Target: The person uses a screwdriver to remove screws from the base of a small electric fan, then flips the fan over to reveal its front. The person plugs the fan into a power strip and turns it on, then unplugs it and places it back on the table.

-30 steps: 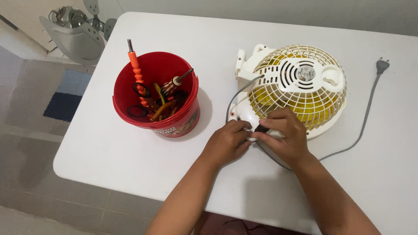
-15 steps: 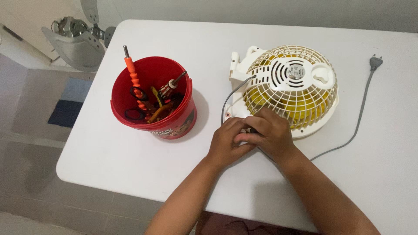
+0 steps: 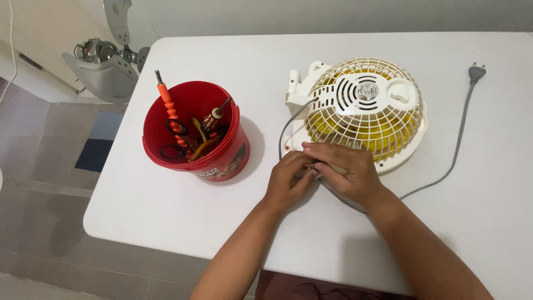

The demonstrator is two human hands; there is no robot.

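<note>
Table [image 3: 166, 222], white, stands over grey tiled floor [image 3: 44, 233].

There is one camera, worn on the person's head. It looks almost straight down from above the near edge of the white table [image 3: 166, 222]. It sits close, so both hands [image 3: 327, 175] show near the middle. The table's left edge and the floor beside it show too.
</note>
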